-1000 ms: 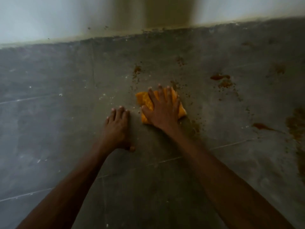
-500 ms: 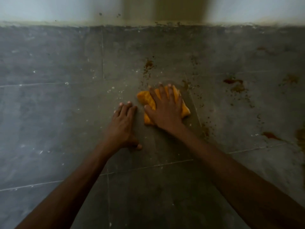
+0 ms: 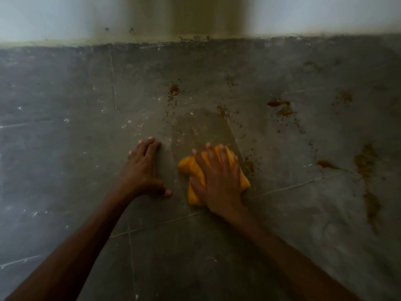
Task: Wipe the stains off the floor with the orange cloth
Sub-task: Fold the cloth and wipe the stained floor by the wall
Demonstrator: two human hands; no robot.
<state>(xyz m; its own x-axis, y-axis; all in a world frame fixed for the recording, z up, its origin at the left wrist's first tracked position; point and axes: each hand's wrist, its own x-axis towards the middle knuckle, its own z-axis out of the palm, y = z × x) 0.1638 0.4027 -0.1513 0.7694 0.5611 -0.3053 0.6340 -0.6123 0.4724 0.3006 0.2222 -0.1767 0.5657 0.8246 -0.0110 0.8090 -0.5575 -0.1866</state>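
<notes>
My right hand (image 3: 219,181) presses flat on the orange cloth (image 3: 192,168), which lies bunched on the grey tiled floor (image 3: 65,170). A damp streak (image 3: 201,127) runs from the cloth toward the wall. My left hand (image 3: 143,168) rests palm down on the floor to the left of the cloth, fingers together, holding nothing. Brown stains dot the floor: one spot (image 3: 173,90) beyond the cloth, a reddish patch (image 3: 280,106) to the right, and a long smear (image 3: 368,170) at far right.
A pale wall (image 3: 65,18) meets the floor along a dirty edge at the top. White specks (image 3: 130,122) are scattered on the tiles left of the streak. A small red blot (image 3: 325,164) lies right of the cloth.
My right hand has dragged the cloth back toward me, leaving a damp streak where it was. My left hand stays planted on the floor.
</notes>
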